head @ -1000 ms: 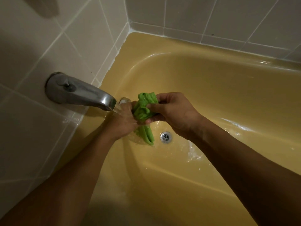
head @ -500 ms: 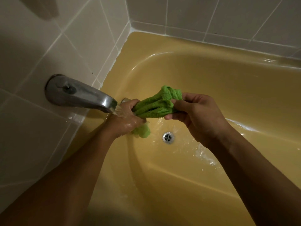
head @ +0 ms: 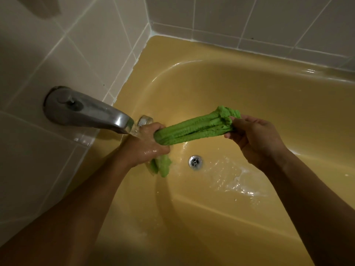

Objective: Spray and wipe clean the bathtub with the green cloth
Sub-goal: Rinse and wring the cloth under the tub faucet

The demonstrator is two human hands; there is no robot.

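Observation:
The green cloth (head: 194, 127) is bunched into a long roll and stretched between both hands above the yellow bathtub (head: 249, 89). My left hand (head: 146, 144) grips its left end right under the metal spout (head: 90, 110), where water runs over the hand. A short tail of cloth hangs below that fist. My right hand (head: 253, 137) pinches the other end, higher and to the right.
The round metal drain (head: 195, 161) lies in the tub floor just below the cloth, with wet, foamy water spreading to its right. Beige tiled walls close in on the left and at the back. A small metal overflow fitting (head: 145, 120) sits behind the spout.
The hands have drawn apart. My right hand moved right and pulled the balled cloth out into a long stretched roll, while my left hand stayed under the spout.

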